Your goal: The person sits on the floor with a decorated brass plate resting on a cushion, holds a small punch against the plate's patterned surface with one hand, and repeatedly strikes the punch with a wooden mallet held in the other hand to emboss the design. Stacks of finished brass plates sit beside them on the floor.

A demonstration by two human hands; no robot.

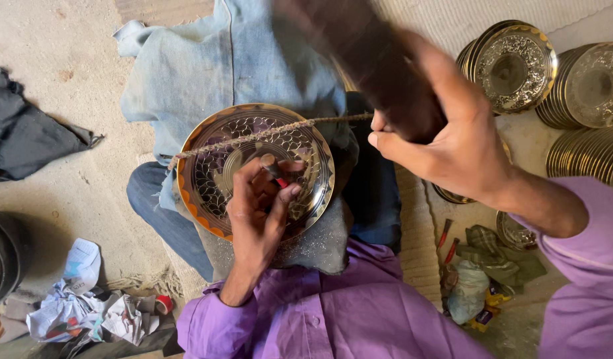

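On my lap, over a blue cloth (pixel 206 73), lay the brass plate (pixel 206 176), its face cut with scale patterns and its left rim painted orange. A twisted cord (pixel 253 135) ran across its upper half, touching the metal. My left hand (pixel 256 213) rested on the middle of the plate, fingers (pixel 280 203) closed round a short punch (pixel 273 169) with a red band, its tip against the engraved surface. My right hand (pixel 446 133) was raised above and to the right of the plate, fingers wrapped round a dark wooden mallet (pixel 366 60), blurred in the shot. Stacks of finished plates (pixel 512 66) stood at the far right on the floor. Crumpled paper (pixel 87 312) lay on the floor at the lower left, and a dark rag (pixel 20 133) at the far left.
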